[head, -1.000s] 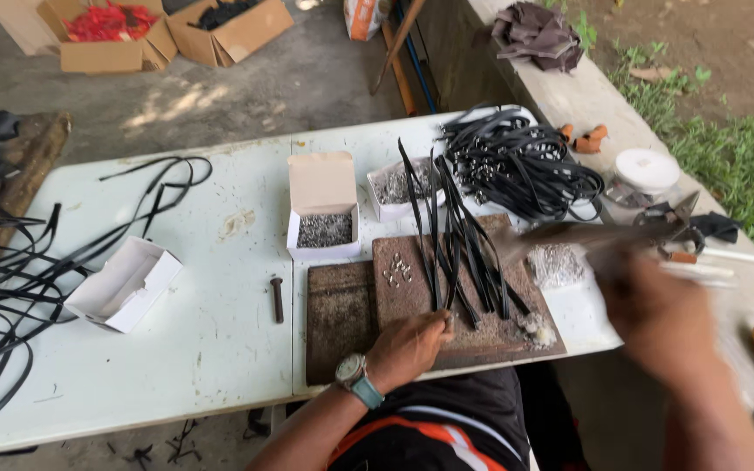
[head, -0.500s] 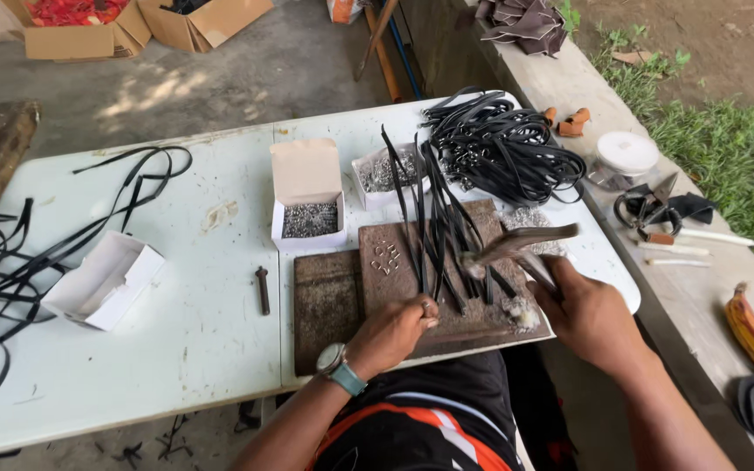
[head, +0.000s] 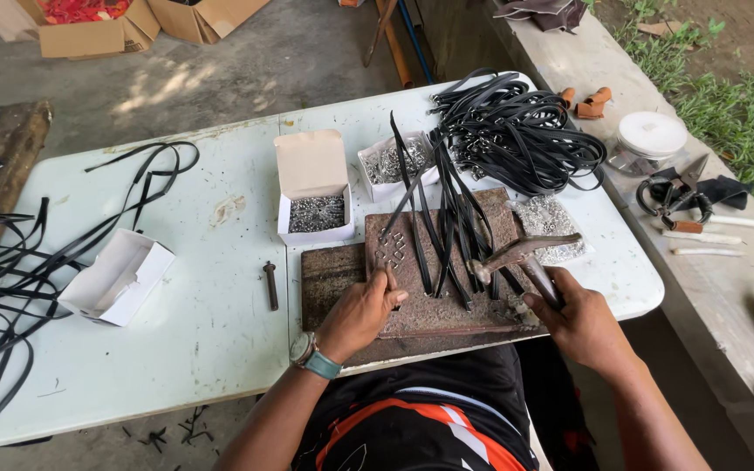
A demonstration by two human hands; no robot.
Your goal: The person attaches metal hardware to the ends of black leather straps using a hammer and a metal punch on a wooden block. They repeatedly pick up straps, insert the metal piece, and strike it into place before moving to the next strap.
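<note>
My right hand grips the handle of a rusty hammer, whose head rests low over the brown metal plate at the table's near edge. My left hand presses down on the plate, fingertips pinching the end of a black strap beside a few small metal buckles. Several black straps lie fanned across the plate, running up toward a larger tangled pile of straps.
An open white box of small metal parts and a second tray of them stand behind the plate. A metal punch, an empty white box and loose straps lie left. Scissors and a white lidded tub sit on the bench, right.
My right hand has swung the hammer down from a raised, blurred position to the plate. My left hand has stayed on the strap end.
</note>
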